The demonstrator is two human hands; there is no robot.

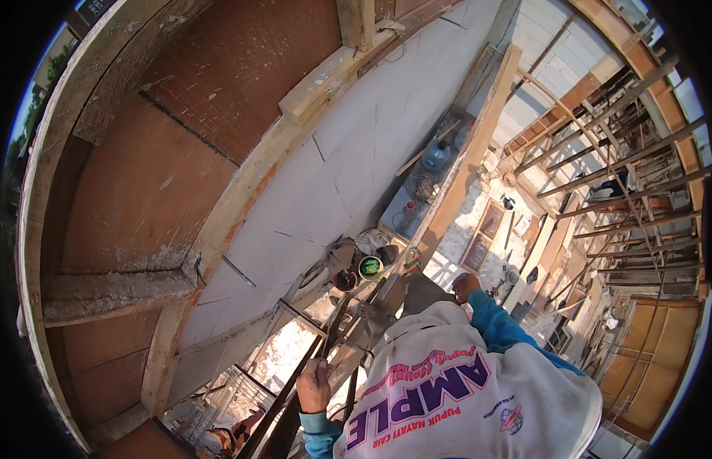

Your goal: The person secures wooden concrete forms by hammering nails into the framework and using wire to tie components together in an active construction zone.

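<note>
My left hand (314,385) is at the lower middle, beside the dark rails of a ladder-like frame (301,315). Its fingers are pinched together, and a thin dark piece seems to stick up from them, too small to name. Close to my hip and the dark trousers (423,294), my right hand (464,287) is curled; what it holds, if anything, is hidden. Under my feet in green-strapped sandals (413,260) runs a long wooden plank (469,161), high above the floor. The printed white shirt (463,382) with blue sleeves covers much of the lower view.
On the left rises brown plywood formwork (142,199) with timber beams (241,183) over a pale block wall (295,199). Below are a bucket (370,267) with green inside, a blue water jug (436,155) and scattered boards. Wooden scaffolding poles (616,191) cross at the right.
</note>
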